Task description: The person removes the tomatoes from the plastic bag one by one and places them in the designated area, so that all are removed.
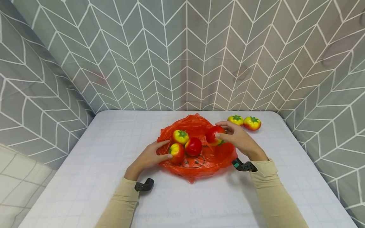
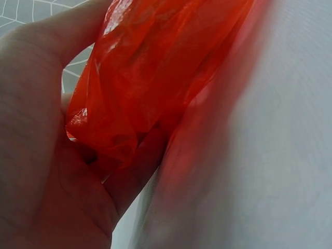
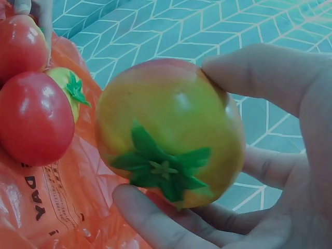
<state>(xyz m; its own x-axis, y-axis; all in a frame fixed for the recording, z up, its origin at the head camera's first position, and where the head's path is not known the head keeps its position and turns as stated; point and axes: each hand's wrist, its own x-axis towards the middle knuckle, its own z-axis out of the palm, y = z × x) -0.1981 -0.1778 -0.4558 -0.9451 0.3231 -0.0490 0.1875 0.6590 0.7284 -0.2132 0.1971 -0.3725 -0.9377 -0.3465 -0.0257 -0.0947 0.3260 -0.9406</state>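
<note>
My right hand [image 1: 238,139] grips a red-and-yellow tomato [image 3: 166,132] between thumb and fingers, over the right part of a red plastic bag [image 1: 209,161]. In the right wrist view its green leafy top faces the camera. My left hand [image 1: 151,155] holds the left edge of the bag, fingers under the film and thumb on top, as the left wrist view shows. Three tomatoes lie on the bag: a yellow one [image 1: 180,137] with leaves up, a red one [image 1: 193,146], and a red-yellow one [image 1: 177,153] beside my left thumb.
Two more tomatoes, a smaller-looking one [image 1: 235,119] and another [image 1: 252,123], sit at the back right of the white-covered table [image 1: 119,126]. A grey patterned curtain [image 1: 182,57] stands behind the table and along both sides.
</note>
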